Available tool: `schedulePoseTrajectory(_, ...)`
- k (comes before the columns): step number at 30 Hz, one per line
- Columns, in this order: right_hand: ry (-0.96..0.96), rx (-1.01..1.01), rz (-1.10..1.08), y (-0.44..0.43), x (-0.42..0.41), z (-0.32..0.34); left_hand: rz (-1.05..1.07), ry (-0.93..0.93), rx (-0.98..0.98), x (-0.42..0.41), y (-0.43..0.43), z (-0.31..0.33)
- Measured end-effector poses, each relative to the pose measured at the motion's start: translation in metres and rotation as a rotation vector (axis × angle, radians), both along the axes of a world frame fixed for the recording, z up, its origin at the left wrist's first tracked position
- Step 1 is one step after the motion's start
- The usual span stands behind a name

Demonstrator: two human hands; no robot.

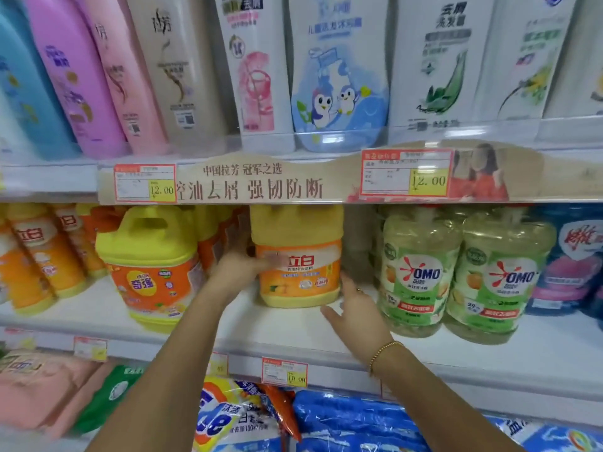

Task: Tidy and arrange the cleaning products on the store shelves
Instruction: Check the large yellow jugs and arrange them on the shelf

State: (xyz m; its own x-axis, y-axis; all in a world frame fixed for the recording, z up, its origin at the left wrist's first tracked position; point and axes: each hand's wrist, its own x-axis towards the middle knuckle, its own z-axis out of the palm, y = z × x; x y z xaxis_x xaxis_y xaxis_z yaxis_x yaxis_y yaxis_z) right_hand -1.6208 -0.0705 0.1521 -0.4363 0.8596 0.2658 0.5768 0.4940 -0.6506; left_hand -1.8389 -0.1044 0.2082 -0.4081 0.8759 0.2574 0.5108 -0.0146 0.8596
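Note:
A yellow detergent jug with an orange label [298,256] stands upright in the middle of the white middle shelf [287,327]. My left hand [243,267] lies against the jug's left side, fingers laid flat on the label. My right hand [350,305] hovers open by the jug's lower right corner, fingers spread; I cannot tell whether it touches the jug. A second yellow jug with a carry handle [151,265] leans near the shelf's front edge to the left.
Two green OMO jugs [463,275] stand right of my right hand, blue bottles [571,256] beyond them. Slim orange bottles [36,252] fill the far left. Shampoo bottles [339,66] line the upper shelf. Blue and white detergent bags [342,422] lie on the lower shelf.

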Motion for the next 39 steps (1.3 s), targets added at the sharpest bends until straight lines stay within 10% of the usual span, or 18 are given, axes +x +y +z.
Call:
schedulePoseTrajectory(7, 0.008, -0.081, -0.007, 0.017, -0.016, -0.006, -0.019, 0.010, 0.001, 0.018, 0.019, -0.019)
schedulePoseTrajectory(15, -0.697, 0.211, 0.066, 0.010, -0.007, 0.000, -0.101, -0.048, 0.059, -0.001, 0.077, -0.022)
schedulePoseTrajectory(27, -0.717, 0.282, 0.060, 0.010, -0.009, -0.001, -0.058, -0.080, 0.087, -0.009, 0.112, -0.046)
schedulePoseTrajectory(33, -0.758, 0.218, 0.090, 0.008, -0.002, 0.006, 0.200, 0.159, -0.203, 0.031, 0.078, -0.033)
schedulePoseTrajectory(39, -0.376, 0.219, -0.028, -0.066, 0.058, 0.038, 0.119, 0.096, 0.205, 0.128, -0.046, -0.035)
